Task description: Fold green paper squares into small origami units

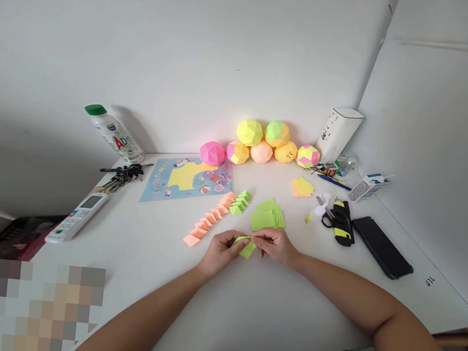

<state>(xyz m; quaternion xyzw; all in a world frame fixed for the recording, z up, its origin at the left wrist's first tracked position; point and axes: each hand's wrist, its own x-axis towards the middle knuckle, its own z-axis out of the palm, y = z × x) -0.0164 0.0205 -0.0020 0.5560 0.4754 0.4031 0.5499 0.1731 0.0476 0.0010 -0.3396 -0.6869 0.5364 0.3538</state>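
Between my two hands is a small green paper sheet (pixel 246 249), partly folded. My left hand (pixel 223 252) pinches its left side, thumb on top. At its upper right corner the fingertips of my right hand (pixel 276 244) are closed on the paper. Just beyond my hands lies a loose stack of green paper squares (pixel 263 219). A short row of folded green paper pieces (pixel 240 202) sits to the left of that stack. Beside it, a longer slanting row of folded peach paper pieces (pixel 210 219) runs towards me.
Several faceted paper balls (pixel 249 133) are piled against the back wall. A blue puzzle board (pixel 159 182), bottle (pixel 114 133), keys (pixel 124 176) and remote (pixel 77 217) are on the left. Scissors (pixel 329 213), a cutter (pixel 342 224) and a black phone (pixel 382 246) lie right.
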